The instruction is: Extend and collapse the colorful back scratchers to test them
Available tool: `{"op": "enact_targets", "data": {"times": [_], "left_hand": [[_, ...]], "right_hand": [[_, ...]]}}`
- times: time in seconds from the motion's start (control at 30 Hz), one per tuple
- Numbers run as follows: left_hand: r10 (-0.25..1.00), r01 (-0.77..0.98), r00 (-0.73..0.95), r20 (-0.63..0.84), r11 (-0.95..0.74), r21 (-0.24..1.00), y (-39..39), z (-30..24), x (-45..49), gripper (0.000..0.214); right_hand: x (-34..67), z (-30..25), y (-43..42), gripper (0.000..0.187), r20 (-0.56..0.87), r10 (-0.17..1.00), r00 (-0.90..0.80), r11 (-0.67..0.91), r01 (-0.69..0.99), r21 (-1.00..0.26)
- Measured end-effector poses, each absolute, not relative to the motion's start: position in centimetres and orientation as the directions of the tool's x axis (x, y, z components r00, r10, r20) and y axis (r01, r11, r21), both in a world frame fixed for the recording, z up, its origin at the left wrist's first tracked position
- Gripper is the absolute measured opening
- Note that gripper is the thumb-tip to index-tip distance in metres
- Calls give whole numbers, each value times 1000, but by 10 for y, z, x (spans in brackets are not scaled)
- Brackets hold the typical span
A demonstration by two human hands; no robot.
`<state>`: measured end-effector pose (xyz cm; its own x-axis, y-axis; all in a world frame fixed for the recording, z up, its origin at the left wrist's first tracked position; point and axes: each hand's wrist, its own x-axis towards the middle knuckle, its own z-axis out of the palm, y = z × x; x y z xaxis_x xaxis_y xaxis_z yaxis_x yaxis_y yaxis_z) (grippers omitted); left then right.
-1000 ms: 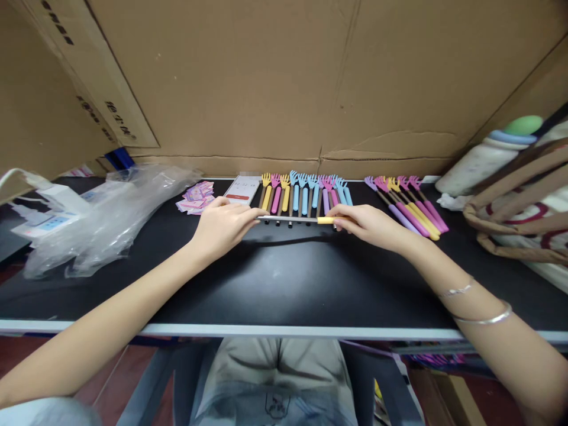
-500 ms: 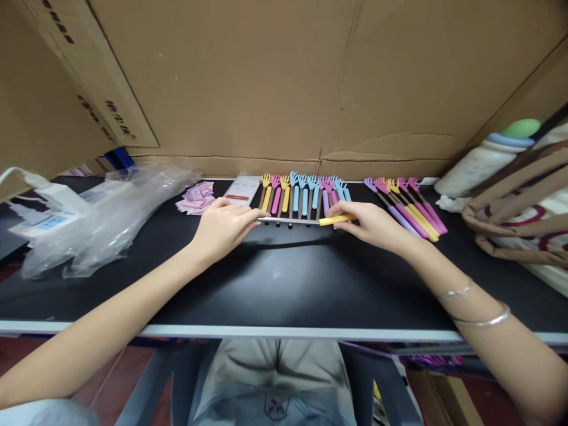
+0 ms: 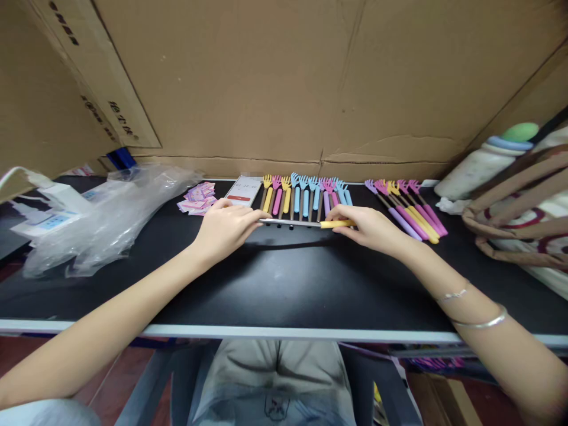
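My left hand (image 3: 228, 228) pinches the left end of a thin metal rod. A yellow sleeve or handle (image 3: 333, 224) covers the rod's other end, and my right hand (image 3: 367, 228) has its fingers closed around it. Together they look like one back scratcher (image 3: 293, 223), stretched level between both hands above the black table; its left tip is hidden by my fingers. Just behind it lies a row of back scratchers (image 3: 306, 198) with yellow, pink, blue and purple claws and handles. To the right of my right hand a second group of back scratchers (image 3: 415, 216) lies slanted.
A phone (image 3: 242, 190) and a pile of pink-purple labels (image 3: 198, 198) lie behind my left hand. Clear plastic bags (image 3: 106, 219) and a power strip (image 3: 47, 222) are at the left. A bottle (image 3: 481, 165) and a brown-handled bag (image 3: 523, 219) stand right. Cardboard (image 3: 266, 83) walls the back.
Both hands keep their hold on the back scratcher, which stays stretched between them. My right hand has dropped very slightly; the view has shifted a little.
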<state>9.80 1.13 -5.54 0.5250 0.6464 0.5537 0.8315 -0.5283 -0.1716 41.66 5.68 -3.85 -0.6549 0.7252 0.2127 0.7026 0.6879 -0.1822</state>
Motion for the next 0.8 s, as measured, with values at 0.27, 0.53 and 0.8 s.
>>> {"op": "enact_targets", "data": {"times": [0.27,0.53,0.8], "left_hand": [[612,817,547,571,-539,-204,12,-58,97,22],[618,823,532,579,-538,-183,12,-56,99,23],[634,836,520,573,-516,-187,12,-56,98,23]], "right_hand": [[417,-40,56,13,273,642,-716,752,658,-42],[415,-40,56,20,302,597,-743,773,634,31],[414,-41,54,24,257,654,-711,739,673,-17]]}}
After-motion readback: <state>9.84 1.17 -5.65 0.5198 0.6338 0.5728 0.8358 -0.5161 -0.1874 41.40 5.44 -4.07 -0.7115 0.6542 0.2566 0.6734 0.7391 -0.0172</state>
